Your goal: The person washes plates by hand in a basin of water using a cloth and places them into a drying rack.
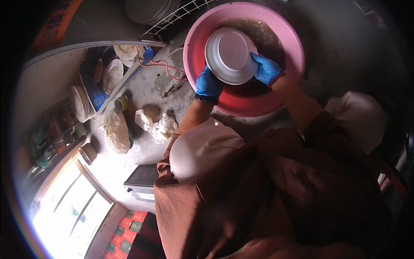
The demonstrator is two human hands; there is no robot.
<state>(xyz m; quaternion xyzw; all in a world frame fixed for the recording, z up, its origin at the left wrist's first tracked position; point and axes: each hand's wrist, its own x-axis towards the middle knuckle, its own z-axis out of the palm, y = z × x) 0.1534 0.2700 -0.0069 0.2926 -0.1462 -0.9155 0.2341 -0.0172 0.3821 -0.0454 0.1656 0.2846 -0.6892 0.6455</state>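
Observation:
A white plate, its underside with the foot ring turned up, is held over a large pink plastic basin. My left hand, in a blue glove, is on the plate's lower left rim; its fingertips are hidden beneath the plate. The plate's right rim lies between the thumb and fingers of my right hand, also in a wet blue glove. Murky water shows in the basin behind the plate, and the basin's inner wall looks red.
A blue plastic basket at the left holds soiled plates. Stacked plates stand beside it. Plastic bags and a can are on the concrete floor. A white wire rack with plates is beyond the basin's left side.

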